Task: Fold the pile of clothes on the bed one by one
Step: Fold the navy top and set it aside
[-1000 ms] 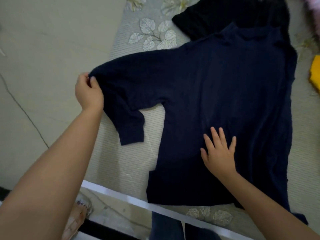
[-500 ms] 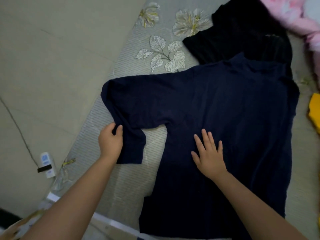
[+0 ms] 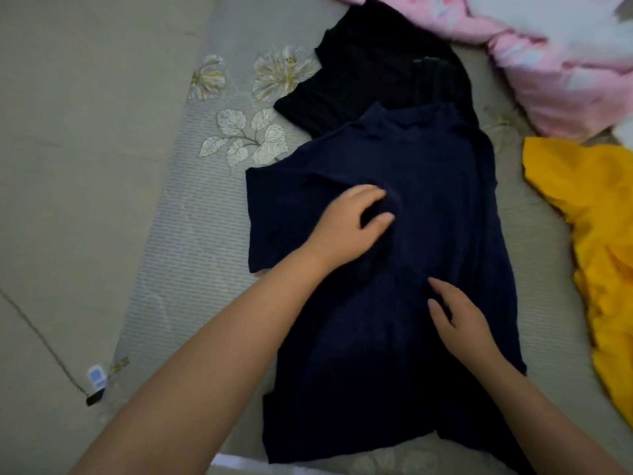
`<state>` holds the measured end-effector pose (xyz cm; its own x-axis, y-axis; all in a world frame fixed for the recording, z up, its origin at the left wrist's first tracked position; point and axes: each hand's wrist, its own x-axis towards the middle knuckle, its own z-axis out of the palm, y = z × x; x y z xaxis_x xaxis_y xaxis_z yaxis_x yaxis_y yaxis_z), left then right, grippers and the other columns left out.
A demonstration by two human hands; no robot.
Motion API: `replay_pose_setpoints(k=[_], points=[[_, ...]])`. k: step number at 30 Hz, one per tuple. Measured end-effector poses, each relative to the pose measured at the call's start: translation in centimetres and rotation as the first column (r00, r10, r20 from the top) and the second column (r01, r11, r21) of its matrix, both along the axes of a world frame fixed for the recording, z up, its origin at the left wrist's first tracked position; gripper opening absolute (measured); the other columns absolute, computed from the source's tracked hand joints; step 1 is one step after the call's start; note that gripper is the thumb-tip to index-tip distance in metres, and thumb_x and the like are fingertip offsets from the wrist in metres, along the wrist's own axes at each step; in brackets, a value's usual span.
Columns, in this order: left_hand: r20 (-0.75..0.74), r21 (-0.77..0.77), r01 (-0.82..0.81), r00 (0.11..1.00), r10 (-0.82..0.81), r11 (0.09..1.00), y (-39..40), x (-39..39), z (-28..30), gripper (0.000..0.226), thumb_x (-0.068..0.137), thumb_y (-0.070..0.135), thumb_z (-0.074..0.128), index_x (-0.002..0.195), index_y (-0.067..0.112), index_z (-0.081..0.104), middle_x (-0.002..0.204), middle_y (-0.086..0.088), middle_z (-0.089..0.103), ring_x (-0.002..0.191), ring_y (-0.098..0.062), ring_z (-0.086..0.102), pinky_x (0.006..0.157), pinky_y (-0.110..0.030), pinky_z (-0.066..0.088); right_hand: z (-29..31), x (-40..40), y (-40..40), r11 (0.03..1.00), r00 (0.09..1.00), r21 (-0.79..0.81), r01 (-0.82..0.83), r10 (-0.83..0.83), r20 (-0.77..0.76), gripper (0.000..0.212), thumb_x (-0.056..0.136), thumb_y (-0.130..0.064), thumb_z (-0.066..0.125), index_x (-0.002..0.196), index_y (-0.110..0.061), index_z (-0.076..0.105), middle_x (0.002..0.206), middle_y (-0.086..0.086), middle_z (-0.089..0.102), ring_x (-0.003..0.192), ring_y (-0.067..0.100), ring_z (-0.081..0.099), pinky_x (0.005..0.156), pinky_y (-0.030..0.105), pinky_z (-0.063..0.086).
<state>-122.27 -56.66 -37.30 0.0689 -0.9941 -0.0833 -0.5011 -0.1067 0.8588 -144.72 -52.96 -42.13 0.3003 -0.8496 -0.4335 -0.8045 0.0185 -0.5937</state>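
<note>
Two hands on one navy sweater (image 3: 428, 207): left (image 3: 349, 228) pinches its sleeve, right (image 3: 459, 313) rests relaxed.

Bare mattress (image 3: 191, 234) left of navy sweater (image 3: 428, 200), yellow garment (image 3: 599, 234) probably crowding right

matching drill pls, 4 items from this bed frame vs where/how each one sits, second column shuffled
1. navy sweater
2. black garment
3. yellow garment
4. left hand

a. far side of the bed, partly under another garment
b. at the right edge
c. holds a dark sleeve end over the sweater
d. spread in the middle, left sleeve folded in

Pairs: 1-d, 2-a, 3-b, 4-c
</note>
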Motion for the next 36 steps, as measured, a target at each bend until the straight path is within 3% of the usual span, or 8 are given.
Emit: replay_pose_setpoints(k=[4,11,17,19,25,29,32,36], points=[[-0.238,0.172,-0.063,0.966,0.104,0.983,0.1,-4.6,-1.3,0.03,0.092,0.013,0.052,0.121,0.005,0.057,0.115,0.0,0.054,0.106,-0.008,0.051,0.086,-0.004,0.039,-0.4,-4.5,1.5,0.98,0.98,0.034,0.197,-0.195,-0.047,0.032,0.092,-0.004,0.048,0.124,0.001,0.053,0.119,0.016,0.059,0.101,0.015,0.051,0.09,0.023,0.036],[0.598,0.221,-0.287,0.795,0.104,0.932,7.3,1.2,-7.4,0.053,0.079,0.011,0.066,0.128,0.003,0.048,0.13,-0.023,0.044,0.121,-0.037,0.039,0.102,-0.04,0.029,-0.5,0.1,-0.3,0.93,0.993,-0.351,-0.109,0.088,-0.073,0.055,0.067,-0.014,0.081,0.114,0.006,0.06,0.104,0.026,0.063,0.088,0.039,0.063,0.07,0.043,0.054],[0.616,0.342,-0.486,0.762,0.199,0.805,8.8,4.7,-9.4,0.056,0.083,0.012,0.062,0.135,0.009,0.041,0.119,-0.024,0.048,0.11,-0.036,0.044,0.088,-0.042,0.039,-2.2,8.6,-5.5,0.909,0.93,-0.314,-0.272,0.166,-0.327,0.087,0.08,-0.049,0.062,0.146,-0.034,0.007,0.154,0.016,-0.002,0.137,0.035,0.016,0.103,0.049,0.027],[0.603,0.303,-0.499,0.76,0.243,0.812,8.5,4.8,-9.6,0.049,0.083,0.003,0.057,0.13,0.008,0.046,0.114,-0.024,0.05,0.104,-0.035,0.048,0.082,-0.038,0.038,-2.9,9.8,-7.1,0.895,0.844,-0.217,-0.389,0.252,-0.473,0.071,0.086,-0.044,0.056,0.144,-0.033,0.016,0.154,0.011,-0.014,0.14,0.034,0.0,0.108,0.052,0.018],[0.53,0.076,-0.478,0.763,0.371,0.875,6.6,5.5,-7.7,0.031,0.074,-0.012,0.056,0.104,-0.006,0.058,0.097,-0.028,0.054,0.091,-0.038,0.05,0.071,-0.031,0.033,0.5,3.9,-10.3,0.869,0.959,-0.407,-0.282,0.255,-0.12,0.021,0.076,-0.008,0.064,0.09,0.007,0.063,0.125,0.023,0.051,0.109,0.036,0.054,0.085,0.033,0.046],[0.634,-0.182,0.052,0.769,0.077,0.982,5.4,4.7,-7.0,0.023,0.066,-0.007,0.048,0.08,-0.009,0.065,0.073,-0.024,0.06,0.072,-0.031,0.05,0.058,-0.036,0.045,2.8,-3.5,-12.7,0.829,0.947,-0.458,-0.32,0.288,-0.142,0.016,0.067,0.0,0.055,0.077,0.01,0.062,0.112,0.036,0.055,0.101,0.046,0.057,0.089,0.038,0.04],[0.742,0.027,0.232,0.647,-0.175,0.972,5.2,3.9,-8.0,0.021,0.055,-0.017,0.065,0.072,-0.005,0.068,0.069,-0.021,0.063,0.056,-0.034,0.06,0.047,-0.038,0.049,1.8,-6.4,-13.5,0.964,0.997,-0.255,0.078,-0.08,0.002,0.024,0.07,0.02,0.048,0.079,0.004,0.063,0.113,0.027,0.059,0.106,0.038,0.055,0.09,0.027,0.039],[0.746,0.34,-0.072,0.628,-0.222,0.938,5.3,4.2,-8.9,0.032,0.062,-0.016,0.066,0.093,-0.007,0.064,0.087,-0.026,0.06,0.077,-0.04,0.058,0.06,-0.044,0.045,-0.2,-8.2,-13.7,0.792,0.787,0.107,0.602,-0.61,0.087,0.032,0.078,0.014,0.039,0.066,-0.01,0.056,0.074,0.006,0.054,0.073,0.022,0.046,0.057,0.026,0.036]])
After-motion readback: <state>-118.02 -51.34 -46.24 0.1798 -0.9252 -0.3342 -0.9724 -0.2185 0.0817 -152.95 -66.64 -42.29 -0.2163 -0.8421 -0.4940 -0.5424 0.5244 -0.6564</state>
